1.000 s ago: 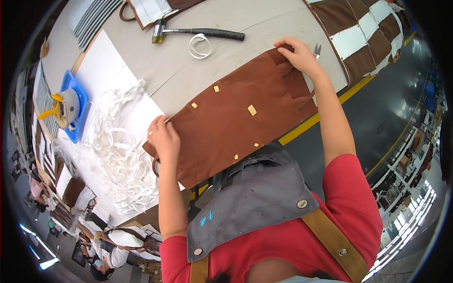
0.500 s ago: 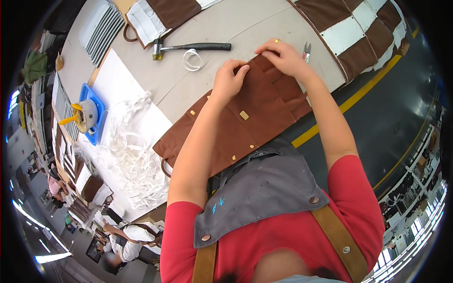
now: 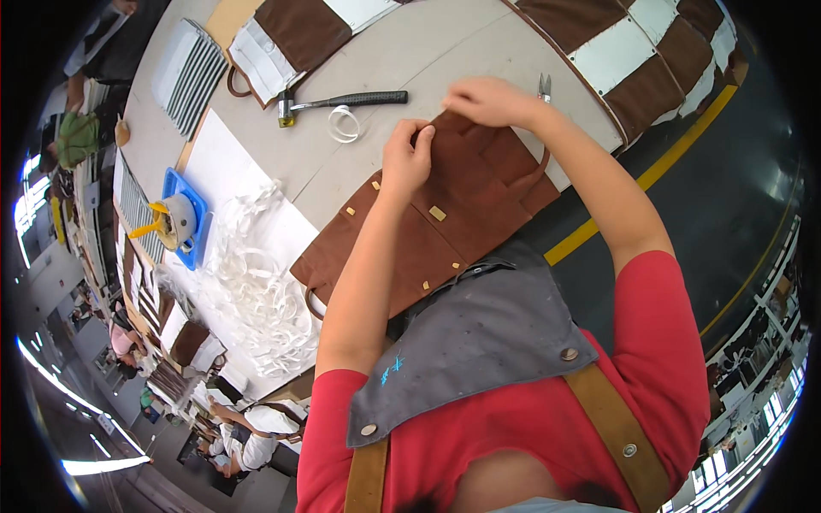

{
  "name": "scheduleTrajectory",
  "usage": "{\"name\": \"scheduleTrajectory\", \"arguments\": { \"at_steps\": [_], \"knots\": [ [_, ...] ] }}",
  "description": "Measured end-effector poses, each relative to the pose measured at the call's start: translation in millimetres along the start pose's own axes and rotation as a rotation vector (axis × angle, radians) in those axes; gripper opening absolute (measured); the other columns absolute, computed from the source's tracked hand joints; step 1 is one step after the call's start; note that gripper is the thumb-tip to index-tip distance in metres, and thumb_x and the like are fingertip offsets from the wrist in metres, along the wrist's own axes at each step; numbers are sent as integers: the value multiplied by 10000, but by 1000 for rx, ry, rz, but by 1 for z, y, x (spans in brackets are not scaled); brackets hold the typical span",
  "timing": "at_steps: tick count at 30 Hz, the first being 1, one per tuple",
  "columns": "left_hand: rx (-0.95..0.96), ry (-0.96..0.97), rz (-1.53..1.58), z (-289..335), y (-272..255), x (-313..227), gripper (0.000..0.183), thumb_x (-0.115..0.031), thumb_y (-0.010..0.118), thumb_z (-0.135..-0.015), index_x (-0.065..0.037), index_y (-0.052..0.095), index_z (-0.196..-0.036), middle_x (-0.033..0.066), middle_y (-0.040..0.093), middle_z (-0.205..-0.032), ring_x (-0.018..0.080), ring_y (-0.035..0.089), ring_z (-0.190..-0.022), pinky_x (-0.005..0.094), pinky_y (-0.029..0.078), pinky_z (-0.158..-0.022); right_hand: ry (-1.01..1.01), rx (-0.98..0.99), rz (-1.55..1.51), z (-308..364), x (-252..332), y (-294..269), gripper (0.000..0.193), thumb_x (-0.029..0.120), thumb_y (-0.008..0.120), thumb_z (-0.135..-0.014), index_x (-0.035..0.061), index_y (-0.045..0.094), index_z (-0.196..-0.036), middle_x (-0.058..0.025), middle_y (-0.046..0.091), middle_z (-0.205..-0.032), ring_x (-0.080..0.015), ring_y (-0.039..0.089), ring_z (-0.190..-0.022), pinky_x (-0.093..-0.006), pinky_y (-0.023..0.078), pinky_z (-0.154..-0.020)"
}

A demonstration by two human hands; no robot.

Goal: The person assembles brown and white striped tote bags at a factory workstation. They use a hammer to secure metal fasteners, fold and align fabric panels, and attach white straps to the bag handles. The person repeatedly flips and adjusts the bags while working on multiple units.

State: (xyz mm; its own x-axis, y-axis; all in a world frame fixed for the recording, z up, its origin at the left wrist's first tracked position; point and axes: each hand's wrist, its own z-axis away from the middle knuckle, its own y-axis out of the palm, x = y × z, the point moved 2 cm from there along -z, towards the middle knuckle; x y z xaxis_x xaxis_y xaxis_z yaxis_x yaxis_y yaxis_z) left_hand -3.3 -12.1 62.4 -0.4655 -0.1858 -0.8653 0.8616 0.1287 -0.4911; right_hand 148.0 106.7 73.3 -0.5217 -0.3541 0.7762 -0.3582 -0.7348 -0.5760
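Note:
A brown leather bag (image 3: 479, 222) with small gold-coloured metal fittings lies flattened at the table's near edge, partly in front of my apron. My left hand (image 3: 407, 158) pinches its far edge, with the thumb on the near face. Close by, my right hand (image 3: 492, 101) is bent over the far corner of the same bag, its fingertips closed at the edge and slightly blurred. A thin handle loop (image 3: 542, 164) shows at the bag's right end, and another one shows at its left end. My left forearm covers part of the leather.
Beyond my hands lie a black-handled hammer (image 3: 342, 100), a white tape ring (image 3: 344, 125) and small snips (image 3: 545, 87). White strips (image 3: 256, 308) are heaped at left beside a blue tray (image 3: 201, 209) holding a pot. Brown-and-white bag pieces (image 3: 611, 60) lie at far right. Other people work at left.
My right hand has moved left along the bag's far edge, nearer my left hand, and turned palm down. The handle loop at the right end now shows. My view has shifted slightly.

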Motion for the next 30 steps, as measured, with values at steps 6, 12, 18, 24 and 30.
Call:
{"name": "scheduleTrajectory", "arguments": {
  "at_steps": [6,12,18,24,30],
  "knots": [
    [-27,-375,72,-24,-46,49,298,-285,529,-918,-3,606,-970,82,626,-833,147,563,-788,292,456,-717,210,-717,-328,94,-76,-21,233,239,511,-920,27,573,-996,-46,598,-845,-143,581,-757,-281,481,-711],
    [-12,-291,44,-22,-47,58,344,-312,488,-948,10,564,-1043,63,593,-923,132,521,-869,262,419,-782,564,-422,-773,158,-62,35,244,202,455,-951,4,573,-1030,-44,602,-873,-110,594,-788,-242,489,-718],
    [27,-269,-99,-6,-49,65,353,-323,495,-945,19,562,-1000,47,576,-886,123,504,-840,256,408,-765,644,-312,-1120,165,-39,104,293,153,438,-930,-39,516,-1136,-135,609,-1025,-178,619,-894,-286,508,-776],
    [6,-195,-164,-2,-52,76,377,-300,551,-908,34,571,-1083,141,623,-978,219,582,-911,305,434,-827,636,-463,-1313,155,-21,131,293,162,493,-916,-37,499,-1131,-120,601,-978,-186,618,-887,-288,506,-777],
    [-25,-157,-204,1,-60,71,291,-252,561,-902,27,585,-980,72,604,-816,143,549,-751,270,435,-703,525,-494,-1190,139,-11,140,213,195,528,-917,17,575,-1023,-18,569,-858,-98,548,-787,-252,461,-702]
  ]
}}
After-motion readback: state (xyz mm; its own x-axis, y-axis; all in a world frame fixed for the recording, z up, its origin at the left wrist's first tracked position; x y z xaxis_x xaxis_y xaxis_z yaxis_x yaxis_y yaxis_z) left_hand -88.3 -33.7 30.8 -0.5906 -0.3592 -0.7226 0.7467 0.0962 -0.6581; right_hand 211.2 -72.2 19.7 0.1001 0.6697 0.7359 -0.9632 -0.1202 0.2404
